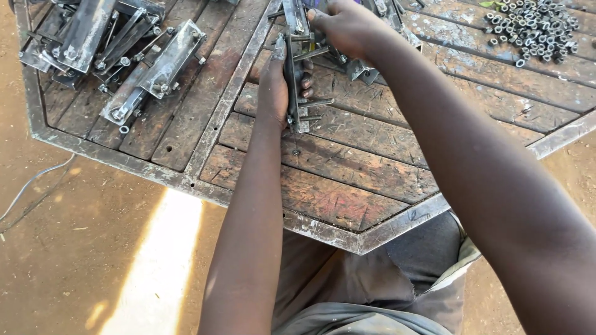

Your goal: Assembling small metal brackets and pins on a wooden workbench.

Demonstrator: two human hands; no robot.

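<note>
Gripping a narrow metal bracket (297, 68) between them, both hands work close together over the far middle of the worktable (347, 186). The left hand (273, 87) lies flat against the bracket's left side, fingers closed round its lower half and holding it on edge above the planks. The right hand (347, 28) comes in from the right and closes on the bracket's top end, its thumb and fingertips pinched at the upper part. Several bolts (313, 102) stick out sideways from the bracket toward the right, just under the right hand. More metal parts (366, 68) lie on the planks right behind the hands, partly hidden by the right wrist.

The table is made of worn wooden planks set in a steel frame with angled corners. At its far left corner sits a heap of finished brackets (112, 43), bolted and stacked loosely, well apart from the hands. At the far right lies a pile of nuts (534, 28). Beneath the near edge show the person's grey trousers (372, 279) and bare reddish ground (81, 248).
</note>
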